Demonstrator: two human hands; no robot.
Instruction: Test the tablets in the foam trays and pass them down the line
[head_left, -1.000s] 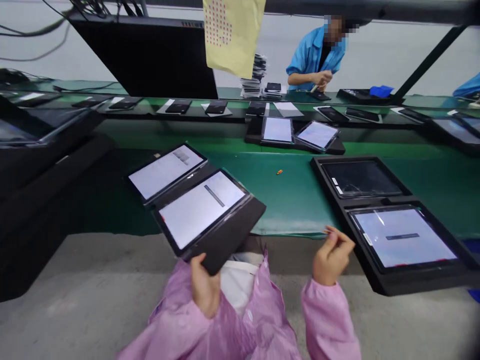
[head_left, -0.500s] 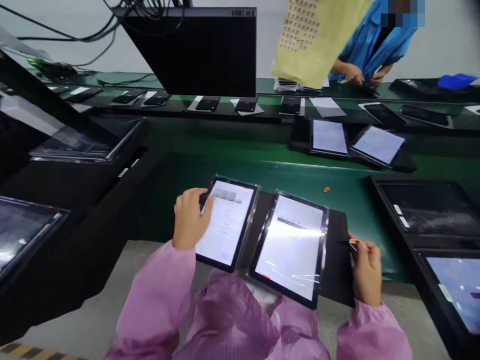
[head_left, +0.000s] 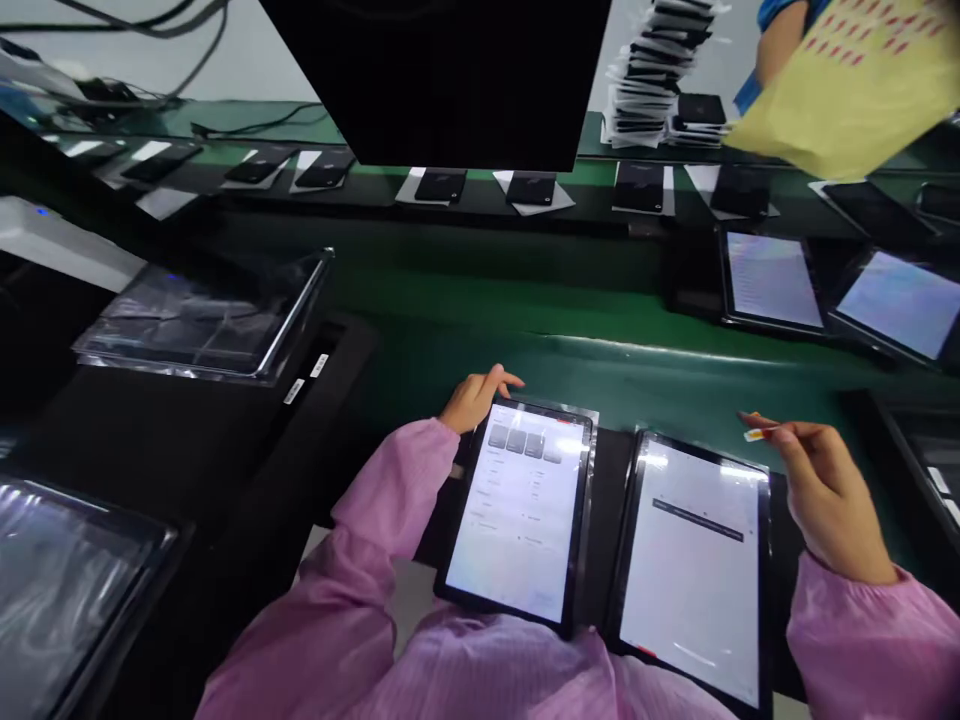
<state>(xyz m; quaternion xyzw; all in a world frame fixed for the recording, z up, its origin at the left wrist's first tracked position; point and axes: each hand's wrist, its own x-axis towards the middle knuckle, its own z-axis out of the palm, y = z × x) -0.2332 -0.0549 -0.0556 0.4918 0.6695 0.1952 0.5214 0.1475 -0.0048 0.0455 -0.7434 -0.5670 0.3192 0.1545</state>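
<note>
Pinching, right hand [head_left: 829, 490]: thumb and fingers closed on a small white-and-orange tab [head_left: 756, 435], jutting leftward from the fingertips, near the upper right corner of the right tablet [head_left: 694, 590].
Left hand [head_left: 474, 402]: fingers loosely bent at the upper left corner of the left tablet [head_left: 517, 540]; impossible to tell whether gripping its edge.
Left tablet, screen: lit white, just below the left fingers, row of grey boxes near the top.
Right tablet, screen: lit white, below and left of the right fingers, dark bar across the upper part.
Black board [head_left: 609, 490]: under both tablets, between the two sets of fingers.
Green surface [head_left: 555, 365]: beyond both sets of fingertips.
Film-wrapped tablets [head_left: 202, 315]: dark, well left of the left fingers.
Two lit tablets [head_left: 776, 280]: beyond the right fingers.
Phones [head_left: 442, 186]: in a row, farthest from the fingers, mostly on white sheets.
</note>
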